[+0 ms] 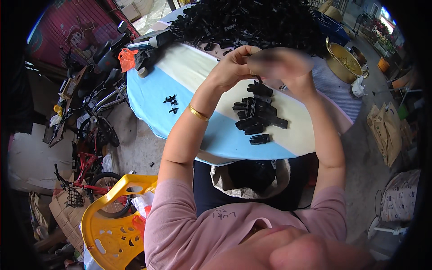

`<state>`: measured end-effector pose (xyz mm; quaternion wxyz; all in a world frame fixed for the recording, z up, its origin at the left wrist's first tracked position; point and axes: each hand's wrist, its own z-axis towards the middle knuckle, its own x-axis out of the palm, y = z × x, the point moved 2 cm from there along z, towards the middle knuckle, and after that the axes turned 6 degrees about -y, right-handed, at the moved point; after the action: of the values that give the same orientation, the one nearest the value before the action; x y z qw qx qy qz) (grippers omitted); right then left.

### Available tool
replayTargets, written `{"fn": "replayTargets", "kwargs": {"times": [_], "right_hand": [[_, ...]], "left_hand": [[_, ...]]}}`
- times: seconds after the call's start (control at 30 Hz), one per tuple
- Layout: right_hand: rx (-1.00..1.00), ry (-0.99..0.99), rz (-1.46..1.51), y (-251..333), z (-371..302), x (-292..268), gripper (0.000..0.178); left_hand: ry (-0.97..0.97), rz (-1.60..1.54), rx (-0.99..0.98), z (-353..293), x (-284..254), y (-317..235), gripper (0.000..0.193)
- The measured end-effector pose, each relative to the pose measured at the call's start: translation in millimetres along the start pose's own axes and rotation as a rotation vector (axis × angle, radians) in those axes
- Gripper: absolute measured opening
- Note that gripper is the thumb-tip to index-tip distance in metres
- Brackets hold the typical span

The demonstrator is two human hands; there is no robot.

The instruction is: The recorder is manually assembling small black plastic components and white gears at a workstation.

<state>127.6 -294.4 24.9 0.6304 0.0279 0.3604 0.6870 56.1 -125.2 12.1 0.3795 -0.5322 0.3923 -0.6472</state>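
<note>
Both my arms reach forward over a round table (148, 101) with a blue and cream cover. My left hand (235, 69), a gold bangle on its wrist, has its fingers curled in a pinch; a dark bit shows at the fingertips, too small to name. Close beside it is my right hand (297, 76), its fingers hidden by a blurred patch. Below the hands lies a loose cluster of black plastic parts (258, 110), with one black part (259, 139) apart near the table edge. Several tiny black pieces (171, 102) sit on the blue area to the left.
A large heap of black parts (243, 22) covers the table's far side. A brass-coloured pot (344, 63) and blue crate (330, 27) stand at right. An open sack (220, 180) sits below the near edge. A yellow chair (96, 220) and bicycles (105, 180) are left.
</note>
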Motion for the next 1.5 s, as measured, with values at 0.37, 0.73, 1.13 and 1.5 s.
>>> {"fn": "replayTargets", "kwargs": {"times": [0.37,0.73,1.13,1.5], "right_hand": [[0.493,0.153,0.582,-5,-9,21,0.018],[0.475,0.115,0.594,8,-11,19,0.014],[0.349,0.051,0.544,-1,-2,7,0.017],[0.403,0.171,0.922,-18,1,-3,0.030]], "left_hand": [[-0.334,0.600,0.455,-1,23,3,0.023],[-0.358,0.606,0.649,-6,31,7,0.016],[-0.560,1.038,0.665,-10,43,5,0.054],[0.149,0.289,0.232,-18,27,-21,0.069]]}}
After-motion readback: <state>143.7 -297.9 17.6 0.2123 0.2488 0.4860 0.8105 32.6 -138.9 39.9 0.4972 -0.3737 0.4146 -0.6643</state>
